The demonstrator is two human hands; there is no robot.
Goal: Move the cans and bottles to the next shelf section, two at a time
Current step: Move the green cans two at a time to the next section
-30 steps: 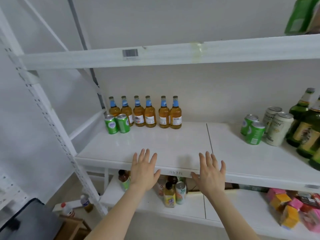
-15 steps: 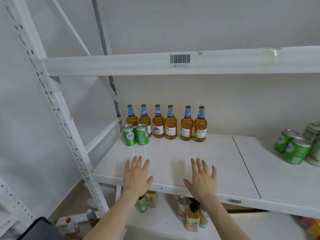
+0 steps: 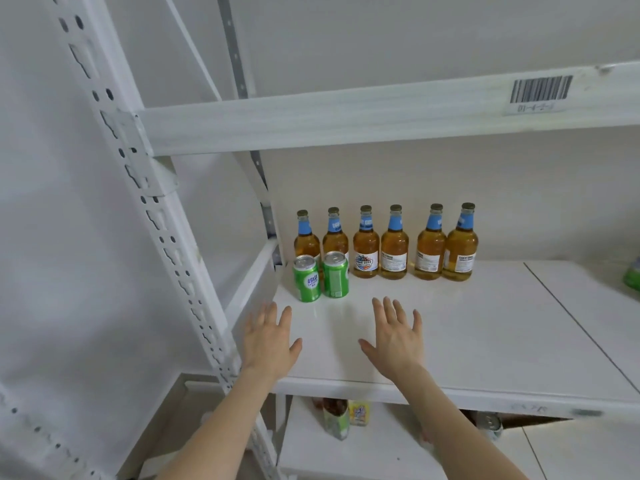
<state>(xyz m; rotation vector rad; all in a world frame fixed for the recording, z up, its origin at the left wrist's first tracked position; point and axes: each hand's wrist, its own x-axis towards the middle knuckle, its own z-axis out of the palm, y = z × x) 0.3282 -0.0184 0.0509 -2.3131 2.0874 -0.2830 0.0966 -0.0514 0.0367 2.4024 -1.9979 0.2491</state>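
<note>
Hovering empty, fingers spread: left hand (image 3: 268, 341), 2 upright cans (image 3: 306, 278) at 1 o'clock; right hand (image 3: 394, 337), cans at 11 o'clock.

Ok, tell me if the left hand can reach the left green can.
Probably yes: the left hand is open just in front of the left green can, with only bare shelf between.

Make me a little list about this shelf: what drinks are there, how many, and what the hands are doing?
shelf: white
cans: two, green, upright, side by side at the left end
bottles: six, amber, blue necks, upright in a row behind and right of the cans
left hand: open, empty, in front of the cans
right hand: open, empty, in front of the bottles
picked up: nothing yet
</note>
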